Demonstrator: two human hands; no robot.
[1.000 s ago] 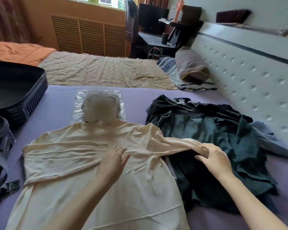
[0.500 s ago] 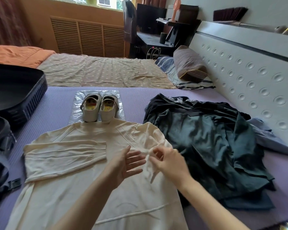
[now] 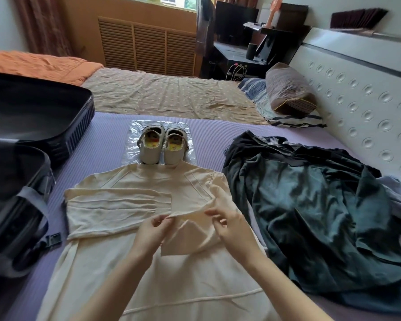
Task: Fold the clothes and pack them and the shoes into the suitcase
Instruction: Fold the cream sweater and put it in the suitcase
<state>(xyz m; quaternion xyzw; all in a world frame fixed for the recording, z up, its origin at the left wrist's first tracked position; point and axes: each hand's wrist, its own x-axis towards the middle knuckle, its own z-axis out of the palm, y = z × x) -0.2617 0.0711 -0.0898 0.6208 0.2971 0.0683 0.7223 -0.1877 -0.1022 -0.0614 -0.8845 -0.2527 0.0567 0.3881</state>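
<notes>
Left hand [image 3: 152,235] – pinches cream sleeve [image 3: 190,210] | right hand [image 3: 229,228] – grips it too

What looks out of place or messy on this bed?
Only the dark clothes lie in a crumpled, unfolded heap on the right. The shoes stand paired on their plastic sheet, and nothing looks spilled or damaged.

1. A bed covered in ribbed purple fabric [image 3: 107,144] carries everything.
2. A cream knitted sweater [image 3: 130,262] lies flat at the middle, one sleeve folded across its chest.
3. A clear plastic sheet [image 3: 130,144] lies just beyond its collar, under a pair of pale shoes [image 3: 152,155].
4. A heap of dark green and black clothes [image 3: 310,205] lies to the right.
5. An open black suitcase [image 3: 33,117] sits at the left edge.
</notes>
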